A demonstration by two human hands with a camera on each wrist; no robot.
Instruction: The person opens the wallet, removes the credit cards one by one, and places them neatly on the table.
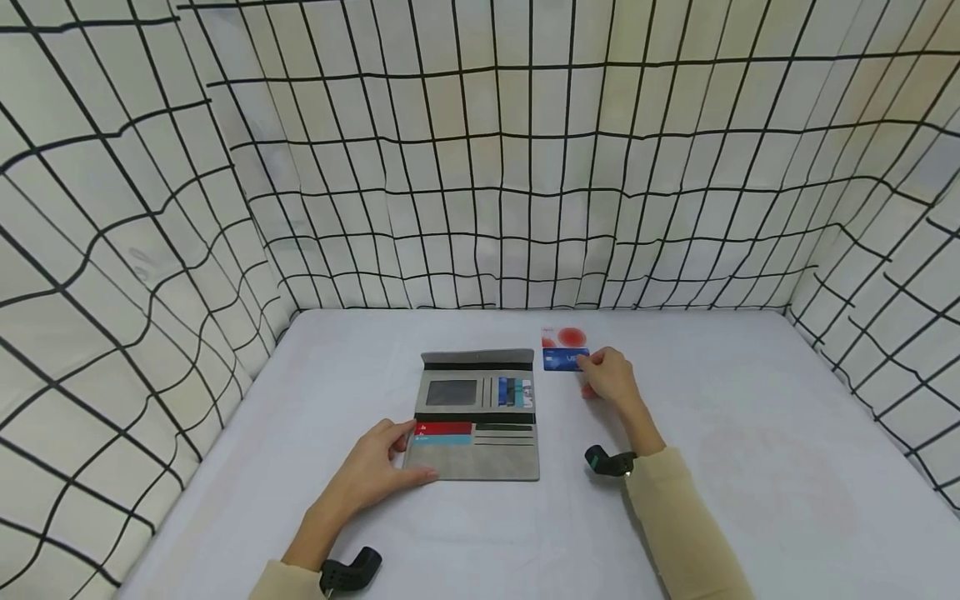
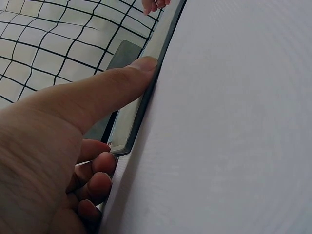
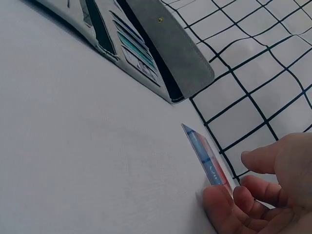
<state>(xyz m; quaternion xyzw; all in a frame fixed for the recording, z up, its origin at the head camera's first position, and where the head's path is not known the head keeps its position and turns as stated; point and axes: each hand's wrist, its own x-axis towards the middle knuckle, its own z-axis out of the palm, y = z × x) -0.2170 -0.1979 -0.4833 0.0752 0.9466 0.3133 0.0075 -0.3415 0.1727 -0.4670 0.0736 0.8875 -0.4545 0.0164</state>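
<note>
A grey wallet (image 1: 506, 461) lies unfolded with cards in its slots, red and light blue ones at lower left. My left hand (image 1: 377, 462) grips its near left corner. In the left wrist view the thumb (image 2: 122, 83) lies along the near edge, with the fingers (image 2: 100, 183) curled by the corner. Right of the wallet's top, a blue card (image 1: 558, 360) lies against a white-and-red card (image 1: 572, 337). With my right hand (image 1: 611, 377) I pinch the blue card's right end. In the right wrist view its fingertips (image 3: 217, 195) cover that end.
A white cloth covers the table (image 1: 750, 392). Black netting (image 1: 530, 192) over white panels rises along the back and both sides. The wallet's flap (image 3: 180, 53) with a snap stands near the cards. A black wrist device (image 1: 609, 461) sits on each forearm.
</note>
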